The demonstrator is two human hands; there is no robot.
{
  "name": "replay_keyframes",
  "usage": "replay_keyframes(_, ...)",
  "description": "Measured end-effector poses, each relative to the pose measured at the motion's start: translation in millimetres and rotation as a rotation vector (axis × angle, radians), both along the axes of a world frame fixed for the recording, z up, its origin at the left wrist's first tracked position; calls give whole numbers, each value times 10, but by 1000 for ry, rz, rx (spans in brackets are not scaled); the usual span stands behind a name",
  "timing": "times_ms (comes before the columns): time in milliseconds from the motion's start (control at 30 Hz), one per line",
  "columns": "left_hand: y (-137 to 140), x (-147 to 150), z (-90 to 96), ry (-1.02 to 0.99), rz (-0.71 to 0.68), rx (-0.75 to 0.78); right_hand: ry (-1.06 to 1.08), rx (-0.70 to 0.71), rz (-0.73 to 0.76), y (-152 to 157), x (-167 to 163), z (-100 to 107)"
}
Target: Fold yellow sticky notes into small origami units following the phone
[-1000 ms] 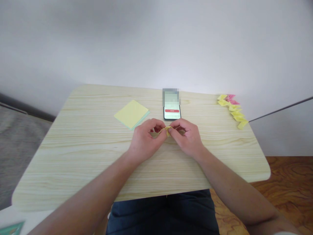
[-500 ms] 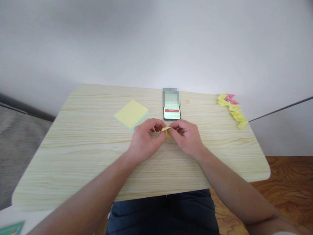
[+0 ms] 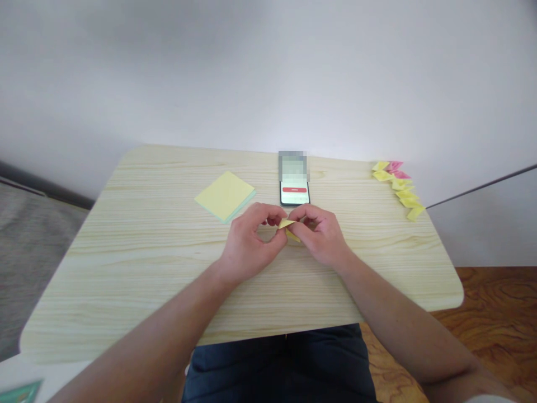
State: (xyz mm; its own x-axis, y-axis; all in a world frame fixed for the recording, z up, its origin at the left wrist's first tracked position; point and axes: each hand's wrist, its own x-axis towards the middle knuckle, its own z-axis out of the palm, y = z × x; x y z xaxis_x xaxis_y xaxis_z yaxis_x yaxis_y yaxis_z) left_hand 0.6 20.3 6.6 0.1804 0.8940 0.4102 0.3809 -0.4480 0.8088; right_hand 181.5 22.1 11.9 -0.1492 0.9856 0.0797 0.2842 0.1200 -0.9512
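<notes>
Between my fingertips is a small folded piece of yellow paper [image 3: 286,223], held above the table in front of the phone. My left hand [image 3: 253,238] pinches its left side with thumb and forefinger. On the opposite side, my right hand [image 3: 318,232] grips it the same way. A second yellow flap shows below, between the two thumbs. Much of the paper is covered by the fingers, so its full shape is hidden.
A phone [image 3: 294,193] with a lit screen lies just beyond my hands. Left of it sits a stack of square paper [image 3: 225,196], yellow on top, green beneath. Several folded yellow and pink paper pieces [image 3: 406,197] line the right edge of the wooden table [image 3: 138,235]. A wall stands behind.
The folded paper has turned slightly between my fingers, and its lower flap now points more to the right. Both hands stay in nearly the same place.
</notes>
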Motion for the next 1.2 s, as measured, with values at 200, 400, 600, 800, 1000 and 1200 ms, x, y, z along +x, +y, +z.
replay_keyframes(200, -15, 1, 12, 10, -1, 6, 9, 7, -2, -5, -6, -15)
replay_keyframes(400, -24, -12, 48, 2, -16, -27, -52, 80, -29, -2, -11, 1)
replay_keyframes(600, -11, -57, 54, -53, -74, -70, -24, 26, -59, 22, 11, -19)
replay_keyframes(800, 20, -47, 13, -81, -23, -119, 216, -95, -5, 74, 28, -31)
replay_keyframes(1000, 7, -17, 29, -58, -18, -110, 61, -27, -53, 43, 22, -18)
replay_keyframes(1200, 0, -13, 31, -23, -17, -86, -80, 43, -61, 25, 14, 10)
